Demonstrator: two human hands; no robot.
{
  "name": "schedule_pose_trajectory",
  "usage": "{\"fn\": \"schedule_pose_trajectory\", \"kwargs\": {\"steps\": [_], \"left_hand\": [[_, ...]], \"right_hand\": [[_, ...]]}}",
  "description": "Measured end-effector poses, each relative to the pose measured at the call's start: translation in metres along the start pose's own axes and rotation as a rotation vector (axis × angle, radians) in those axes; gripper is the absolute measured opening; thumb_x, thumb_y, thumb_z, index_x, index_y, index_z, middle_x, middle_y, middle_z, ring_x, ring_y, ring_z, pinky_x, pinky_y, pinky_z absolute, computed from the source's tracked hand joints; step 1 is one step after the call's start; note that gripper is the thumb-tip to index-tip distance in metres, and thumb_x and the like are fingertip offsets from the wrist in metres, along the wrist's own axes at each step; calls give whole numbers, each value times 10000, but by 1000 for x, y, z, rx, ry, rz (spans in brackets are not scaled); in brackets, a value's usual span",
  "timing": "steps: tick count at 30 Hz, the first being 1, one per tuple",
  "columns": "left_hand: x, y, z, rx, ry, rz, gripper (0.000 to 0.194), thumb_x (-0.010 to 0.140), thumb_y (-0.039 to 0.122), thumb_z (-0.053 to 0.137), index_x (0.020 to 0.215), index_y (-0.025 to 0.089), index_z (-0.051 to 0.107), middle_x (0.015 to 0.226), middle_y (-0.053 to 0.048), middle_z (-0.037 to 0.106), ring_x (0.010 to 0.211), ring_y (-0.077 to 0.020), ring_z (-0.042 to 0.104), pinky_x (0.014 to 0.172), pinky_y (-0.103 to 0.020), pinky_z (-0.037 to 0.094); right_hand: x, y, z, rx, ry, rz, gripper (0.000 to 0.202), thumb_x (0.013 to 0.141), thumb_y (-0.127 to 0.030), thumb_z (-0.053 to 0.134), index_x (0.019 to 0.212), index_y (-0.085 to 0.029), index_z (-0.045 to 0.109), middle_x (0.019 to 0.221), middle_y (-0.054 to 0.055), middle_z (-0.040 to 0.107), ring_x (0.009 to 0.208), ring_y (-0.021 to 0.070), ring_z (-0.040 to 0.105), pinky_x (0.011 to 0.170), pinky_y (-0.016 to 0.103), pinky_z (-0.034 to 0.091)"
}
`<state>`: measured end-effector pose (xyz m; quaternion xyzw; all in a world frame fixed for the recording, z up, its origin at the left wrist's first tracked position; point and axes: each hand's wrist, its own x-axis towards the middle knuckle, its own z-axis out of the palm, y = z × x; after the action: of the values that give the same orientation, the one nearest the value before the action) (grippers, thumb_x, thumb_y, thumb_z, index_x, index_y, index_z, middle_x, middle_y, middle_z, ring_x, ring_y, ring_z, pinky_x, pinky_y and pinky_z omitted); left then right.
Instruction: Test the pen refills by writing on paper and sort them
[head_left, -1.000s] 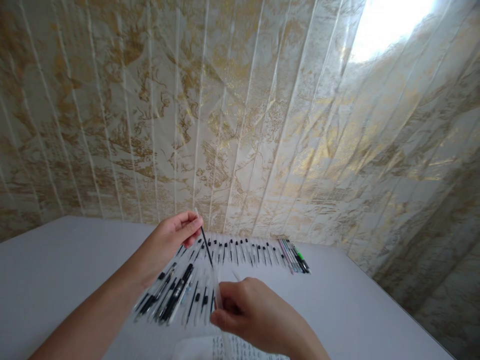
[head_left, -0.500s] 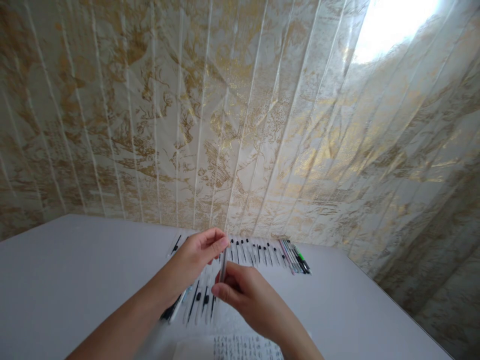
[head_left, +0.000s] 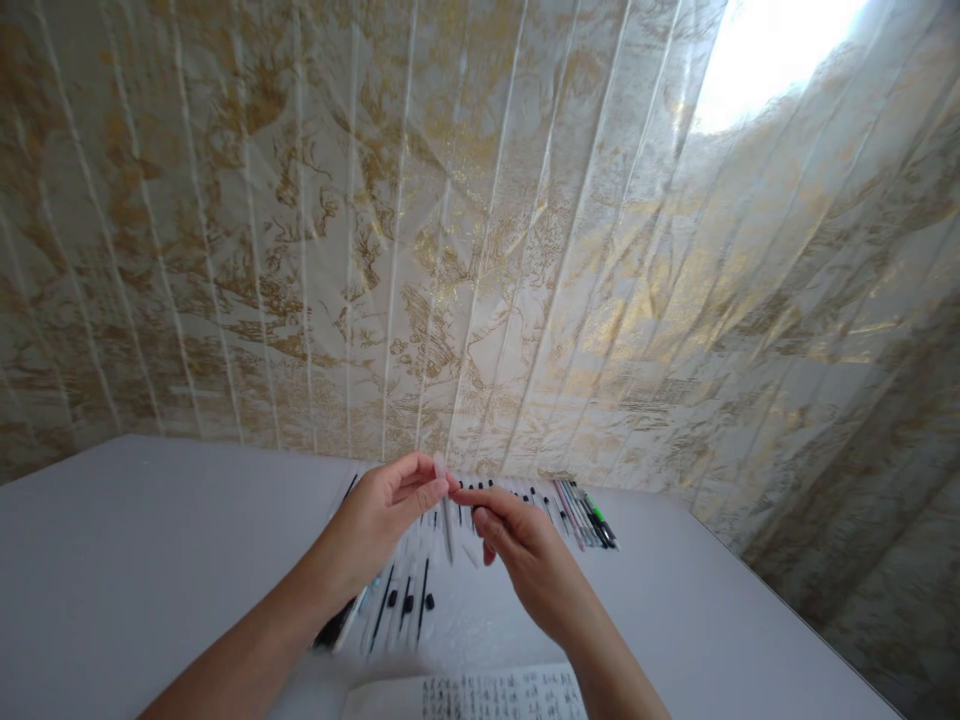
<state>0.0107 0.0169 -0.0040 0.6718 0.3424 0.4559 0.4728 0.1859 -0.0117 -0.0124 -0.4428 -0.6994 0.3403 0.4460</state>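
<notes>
The left hand (head_left: 391, 502) was clamped on a clear pen (head_left: 448, 530), the right hand (head_left: 521, 540) held a forefinger close beside that pinch, its own grip unclear, and an off-centre push could have skidded the smooth barrel into the pen parts (head_left: 409, 604) below.

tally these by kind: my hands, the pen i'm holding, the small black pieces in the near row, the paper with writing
Left hand and right hand: 2
Held pen: 1
Small black pieces in the near row: 3 in sight
Paper with writing: 1
Total: 7
</notes>
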Motion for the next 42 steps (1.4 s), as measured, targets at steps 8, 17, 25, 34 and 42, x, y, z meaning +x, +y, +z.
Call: {"fn": "schedule_pose_trajectory", "kwargs": {"steps": [8,17,25,34,42], "left_hand": [[-10,16,0,408,-157,-2,214,871,327,458,851,231,648,785,24,640,753,-173,560,689,-250,373],[-10,9,0,388,-138,45,221,875,344,476,933,251,668,874,12,696,825,-187,604,728,-237,390],[-11,11,-4,417,-181,37,233,886,351,473,967,267,675,888,7,696,824,-194,609,721,-254,397],[-12,12,-7,375,-192,28,226,861,358,502,907,252,695,850,-3,693,773,-195,596,668,-248,397],[-12,15,-6,420,-202,26,203,875,348,498,918,273,681,906,17,695,856,-197,604,752,-263,404]], "right_hand": [[0,-3,-6,283,89,1,186,804,-337,621,878,-180,553,721,27,667,633,143,634,524,240,485],[-4,-5,-10,75,104,-5,86,796,-235,615,867,-190,630,693,-3,676,638,131,641,564,237,507],[-6,-12,-11,-96,93,18,119,806,-229,583,879,-189,668,708,11,720,599,130,636,571,247,515],[-8,-16,-14,-200,58,-14,95,816,-222,607,871,-202,682,705,-1,727,610,128,642,596,235,505],[-10,-19,-16,-343,26,-46,85,844,-236,579,839,-194,653,655,-11,686,588,116,620,594,215,455]]}}
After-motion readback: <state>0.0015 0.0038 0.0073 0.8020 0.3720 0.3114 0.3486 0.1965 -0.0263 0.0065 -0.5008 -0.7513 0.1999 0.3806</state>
